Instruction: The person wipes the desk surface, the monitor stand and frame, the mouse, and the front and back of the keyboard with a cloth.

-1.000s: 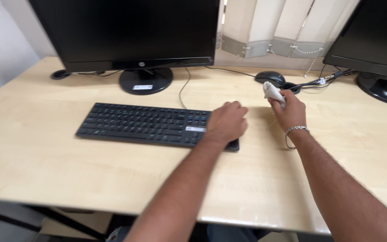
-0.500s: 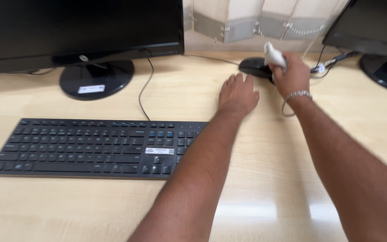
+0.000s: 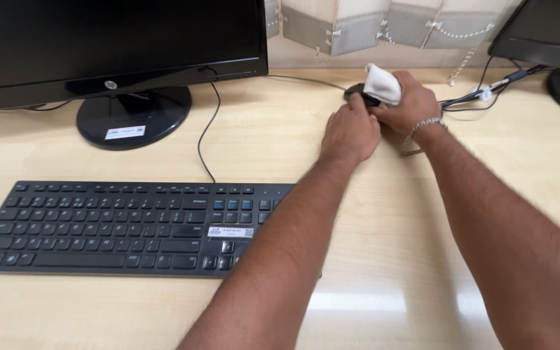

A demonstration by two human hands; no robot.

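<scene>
Pale wooden worktop [image 3: 98, 311], black keyboard [image 3: 124, 227] at 8 o'clock, monitor [image 3: 111, 45] at 10 o'clock; black mouse [image 3: 360, 96] at 1 o'clock, left hand [image 3: 350, 133] fingers curled on it, right hand [image 3: 409, 104] clutching white cloth [image 3: 382, 84] against it.

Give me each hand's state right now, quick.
Left hand: fingers curled onto the black mouse, grip unclear.
Right hand: closed on a white cloth, at the mouse.

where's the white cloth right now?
Head view, upper centre-right: the white cloth is bunched in the right hand, over the black mouse that the left hand touches.
</scene>
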